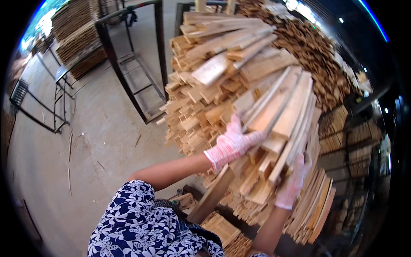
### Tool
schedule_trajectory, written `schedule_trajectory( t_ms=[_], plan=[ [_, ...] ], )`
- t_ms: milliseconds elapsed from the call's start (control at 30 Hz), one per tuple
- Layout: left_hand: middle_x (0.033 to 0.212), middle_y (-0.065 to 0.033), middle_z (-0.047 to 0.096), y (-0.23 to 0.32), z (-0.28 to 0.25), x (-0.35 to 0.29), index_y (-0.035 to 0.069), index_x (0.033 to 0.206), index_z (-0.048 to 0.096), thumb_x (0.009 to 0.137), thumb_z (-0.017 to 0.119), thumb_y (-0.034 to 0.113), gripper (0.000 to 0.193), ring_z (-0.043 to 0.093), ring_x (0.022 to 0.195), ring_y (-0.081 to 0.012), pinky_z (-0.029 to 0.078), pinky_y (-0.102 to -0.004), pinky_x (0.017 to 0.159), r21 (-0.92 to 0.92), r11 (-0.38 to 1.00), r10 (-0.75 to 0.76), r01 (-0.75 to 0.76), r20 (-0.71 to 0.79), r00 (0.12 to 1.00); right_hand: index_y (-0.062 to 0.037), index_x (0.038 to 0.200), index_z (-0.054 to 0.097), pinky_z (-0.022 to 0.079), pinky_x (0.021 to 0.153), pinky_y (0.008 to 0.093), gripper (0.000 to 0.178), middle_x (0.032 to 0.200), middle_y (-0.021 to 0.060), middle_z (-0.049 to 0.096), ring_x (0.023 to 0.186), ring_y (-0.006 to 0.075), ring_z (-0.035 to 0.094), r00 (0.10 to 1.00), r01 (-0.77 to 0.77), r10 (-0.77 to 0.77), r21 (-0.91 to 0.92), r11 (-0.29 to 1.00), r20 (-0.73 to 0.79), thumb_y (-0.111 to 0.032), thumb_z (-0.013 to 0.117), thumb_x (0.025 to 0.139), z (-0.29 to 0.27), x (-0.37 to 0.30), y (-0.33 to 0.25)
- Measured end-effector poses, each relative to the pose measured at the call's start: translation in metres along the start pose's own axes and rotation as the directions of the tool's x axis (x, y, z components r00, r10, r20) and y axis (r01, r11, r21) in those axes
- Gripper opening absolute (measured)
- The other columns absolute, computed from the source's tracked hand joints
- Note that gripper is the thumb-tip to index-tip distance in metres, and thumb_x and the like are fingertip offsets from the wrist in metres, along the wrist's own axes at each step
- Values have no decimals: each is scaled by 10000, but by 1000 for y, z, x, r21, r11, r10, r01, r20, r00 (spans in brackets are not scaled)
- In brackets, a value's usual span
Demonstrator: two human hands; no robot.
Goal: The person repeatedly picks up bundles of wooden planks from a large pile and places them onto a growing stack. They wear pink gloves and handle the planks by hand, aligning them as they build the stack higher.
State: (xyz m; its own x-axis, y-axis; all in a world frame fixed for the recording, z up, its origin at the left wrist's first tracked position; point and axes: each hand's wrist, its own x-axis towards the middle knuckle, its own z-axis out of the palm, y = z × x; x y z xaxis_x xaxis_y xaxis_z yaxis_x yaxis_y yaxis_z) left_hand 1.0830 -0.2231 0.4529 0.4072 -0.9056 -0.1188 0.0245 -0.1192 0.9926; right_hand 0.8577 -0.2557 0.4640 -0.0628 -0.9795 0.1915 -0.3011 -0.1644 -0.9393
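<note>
Head view, planks (284,124) between both hands (234,143) (293,182)

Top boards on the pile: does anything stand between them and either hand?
Nothing visible does, apart from the pinkish gloves: the left hand appears against the left side of the top boards, the right hand against their right.

Bunch of wooden boards (287,113): long, narrow, pale tan with pinkish-orange faces, some edges greyish, no wrapping or tie visible. They're side by side, lengthwise along the right part of the big wood stack (186,124), near ends uneven; can't tell whether resting on it or slightly lifted.
</note>
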Motion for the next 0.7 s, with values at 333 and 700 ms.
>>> schedule_trajectory(
  t_ms=[333,700],
  plan=[
    [1529,-235,435,8,-14,17,38,1587,284,928,655,532,904,423,1414,-311,330,-377,1170,36,987,138,-158,330,934,21,1564,336,323,1156,343,853,1452,193,537,1355,269,478,994,-28,5,202,979,114,-552,567,977,5,16,-2],
    [1491,-185,463,-13,-101,-93,85,1588,292,932,700,451,855,462,1370,-295,334,-386,1187,-285,958,89,41,428,899,-87,1612,238,323,1192,416,878,1582,230,293,1448,369,322,995,-23,16,66,998,100,-465,641,929,18,-124,-16]
  ],
)
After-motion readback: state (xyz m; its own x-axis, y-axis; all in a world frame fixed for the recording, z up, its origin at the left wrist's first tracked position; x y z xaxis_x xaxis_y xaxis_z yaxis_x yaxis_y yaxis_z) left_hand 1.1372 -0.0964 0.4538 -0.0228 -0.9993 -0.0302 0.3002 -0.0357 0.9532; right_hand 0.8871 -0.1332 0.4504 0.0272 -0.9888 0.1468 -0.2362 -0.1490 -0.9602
